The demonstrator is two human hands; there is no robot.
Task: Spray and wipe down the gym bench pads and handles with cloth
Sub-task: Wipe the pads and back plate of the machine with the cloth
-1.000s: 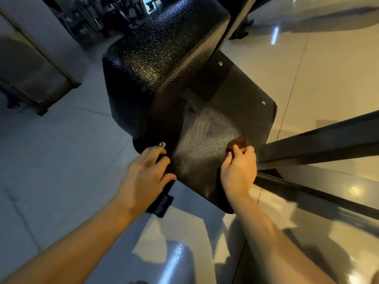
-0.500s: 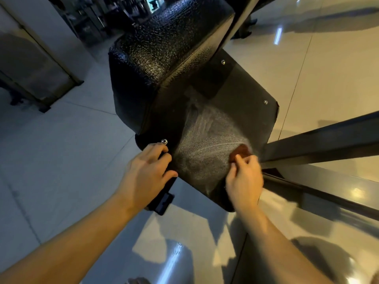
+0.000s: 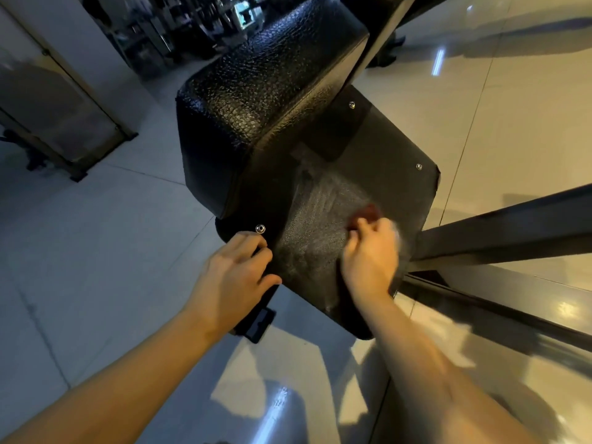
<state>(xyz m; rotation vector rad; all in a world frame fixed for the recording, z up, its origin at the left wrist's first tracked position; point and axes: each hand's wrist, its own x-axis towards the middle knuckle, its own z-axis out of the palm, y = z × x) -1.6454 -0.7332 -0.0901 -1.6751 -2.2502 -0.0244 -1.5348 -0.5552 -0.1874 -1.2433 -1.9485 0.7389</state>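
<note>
A black textured bench pad [image 3: 256, 100] stands on edge in front of me, with its flat black backing panel [image 3: 378, 161] facing up. Wet streaks shine on the middle of the panel. My right hand [image 3: 371, 257] grips a reddish-brown cloth [image 3: 368, 213] and presses it on the panel's lower right part; most of the cloth is hidden under the fingers. My left hand [image 3: 234, 277] holds the panel's lower left corner, just below a silver rivet [image 3: 260, 228].
Dark metal frame bars [image 3: 512, 232] run off to the right, close to my right hand. A black frame end [image 3: 256, 325] sticks out below my left hand. Glossy floor tiles [image 3: 96, 251] surround the bench. Dark equipment stands at the far back.
My right hand has slid the cloth a little up and left across the panel, and the wet streaks have spread. My left hand stays on the corner.
</note>
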